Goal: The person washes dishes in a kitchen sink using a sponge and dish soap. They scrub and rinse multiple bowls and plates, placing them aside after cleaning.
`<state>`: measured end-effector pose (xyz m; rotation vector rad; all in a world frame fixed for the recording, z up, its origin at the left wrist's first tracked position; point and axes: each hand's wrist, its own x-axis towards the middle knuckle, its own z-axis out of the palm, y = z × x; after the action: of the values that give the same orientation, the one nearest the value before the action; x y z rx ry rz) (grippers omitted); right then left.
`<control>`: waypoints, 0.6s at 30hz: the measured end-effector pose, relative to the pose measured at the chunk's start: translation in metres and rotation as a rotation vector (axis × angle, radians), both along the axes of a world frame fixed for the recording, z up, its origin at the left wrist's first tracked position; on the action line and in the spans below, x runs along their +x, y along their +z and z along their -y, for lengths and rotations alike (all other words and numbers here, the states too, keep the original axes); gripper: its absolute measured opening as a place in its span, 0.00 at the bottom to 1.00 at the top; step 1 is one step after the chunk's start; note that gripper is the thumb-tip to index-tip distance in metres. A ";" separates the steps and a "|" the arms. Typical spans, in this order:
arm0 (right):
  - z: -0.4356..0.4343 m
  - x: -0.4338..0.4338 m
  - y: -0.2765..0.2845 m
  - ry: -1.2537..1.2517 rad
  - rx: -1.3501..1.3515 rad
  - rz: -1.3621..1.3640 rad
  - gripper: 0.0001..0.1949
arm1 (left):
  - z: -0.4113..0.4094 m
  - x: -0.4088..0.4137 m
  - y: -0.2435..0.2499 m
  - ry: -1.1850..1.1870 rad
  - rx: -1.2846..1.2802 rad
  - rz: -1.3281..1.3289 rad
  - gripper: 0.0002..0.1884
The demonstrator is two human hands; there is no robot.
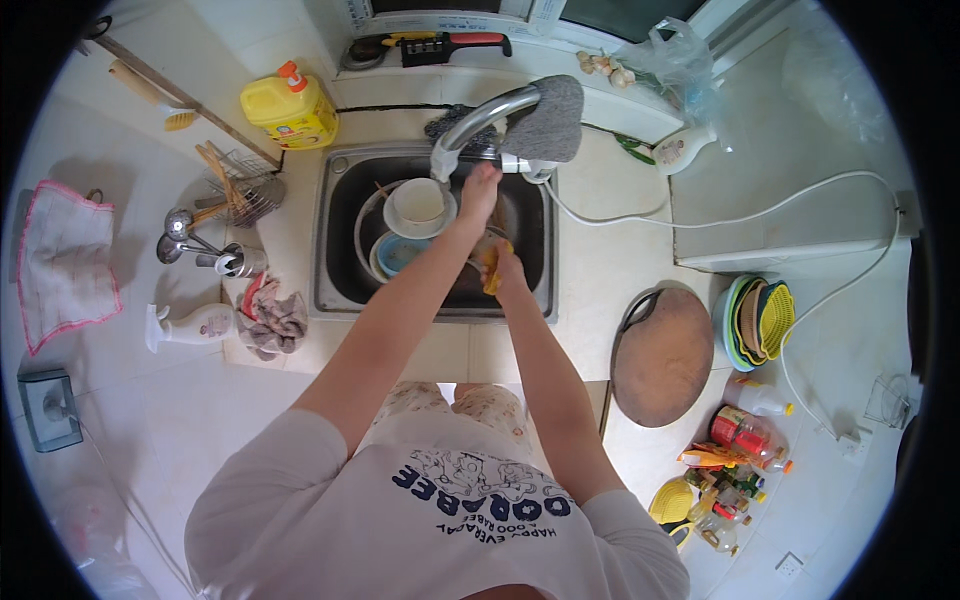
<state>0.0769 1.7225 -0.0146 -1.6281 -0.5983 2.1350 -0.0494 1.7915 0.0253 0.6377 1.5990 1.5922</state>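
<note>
My left hand (pixel 481 196) reaches over the sink to the base of the chrome faucet (pixel 487 116). Its fingertips are at the faucet body, and whether they grip it is hard to see. My right hand (pixel 512 271) holds a yellow sponge or cloth (pixel 491 268) inside the right half of the steel sink (pixel 322 247). Beside the sponge is a partly hidden dish (pixel 489 241), perhaps touching it. In the sink's left half, a white bowl (pixel 418 201) sits stacked on other dishes, with a blue bowl (pixel 397 253) in front of it.
A grey cloth (pixel 546 120) drapes over the faucet. A yellow detergent jug (pixel 289 109) stands behind left. A crumpled towel (pixel 274 319) and a spray bottle (pixel 199 324) lie left. A white cable (pixel 630 219) crosses the right counter, near a round cutting board (pixel 664 358) and stacked baskets (pixel 776 319).
</note>
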 end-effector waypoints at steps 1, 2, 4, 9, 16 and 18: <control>0.004 0.000 0.013 -0.021 -0.040 -0.024 0.23 | -0.022 -0.004 -0.004 0.010 -0.109 -0.167 0.22; 0.005 -0.003 0.017 0.012 -0.047 -0.051 0.24 | -0.047 -0.022 -0.012 -0.015 -0.258 -0.281 0.21; 0.006 0.009 0.023 0.049 -0.009 -0.057 0.25 | -0.066 -0.013 -0.014 0.024 -0.295 0.084 0.18; 0.002 0.016 0.059 0.024 0.009 -0.154 0.23 | -0.069 -0.015 -0.013 0.054 -0.237 0.469 0.21; -0.026 0.022 0.012 -0.135 0.040 0.045 0.22 | -0.038 -0.016 0.006 -0.096 -0.141 -0.277 0.20; -0.028 0.023 0.012 -0.230 0.043 0.053 0.21 | -0.035 -0.009 0.018 -0.121 -0.210 -0.452 0.29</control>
<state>0.1003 1.7506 -0.0030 -1.6477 -0.4461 1.9072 -0.0587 1.8265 0.0433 1.0086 1.9781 1.2239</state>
